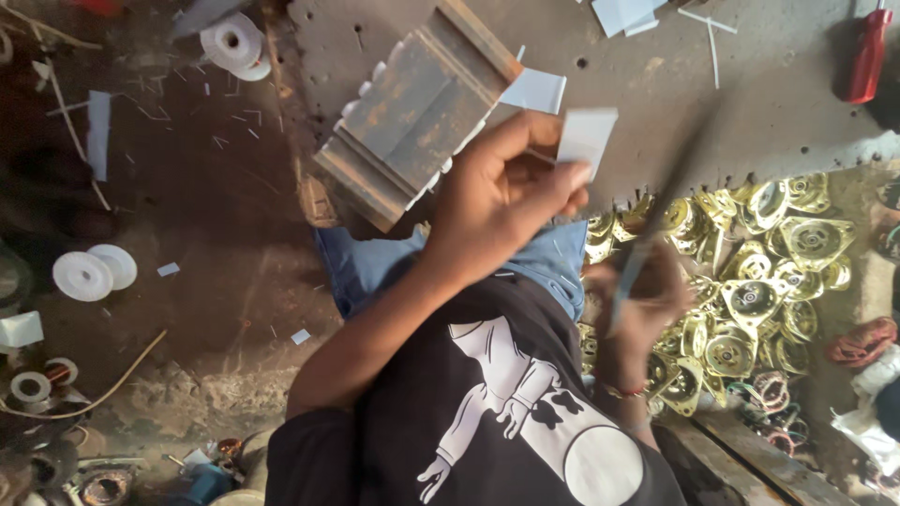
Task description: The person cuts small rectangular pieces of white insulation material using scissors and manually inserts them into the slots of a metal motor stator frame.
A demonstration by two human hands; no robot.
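A small white paper slip (587,139) is pinched between the thumb and fingertips of the person's left hand (502,192), held up just right of a rusty metal channel block (415,112) that lies tilted on the grey concrete floor (750,103). The right hand (647,300), lower right of the block and blurred, is clenched around the handle of a long dark blade-like tool (661,211) that slants up toward the slip; whether its tip touches the paper cannot be told. Under both forearms show blue trousers (375,267) and a black shirt with a white print (506,403). More white paper pieces (536,91) lie just right of the block's upper end, and others (623,13) sit further up-right. Well right of the block, a heap of brass-coloured metal fittings (750,281) spreads across the floor, with a red-handled screwdriver (867,56) above it. Left of the block, on dark ground, a white tape roll (232,44) lies near the top, and two white discs (94,272) lie lower down, among scattered paper scraps.
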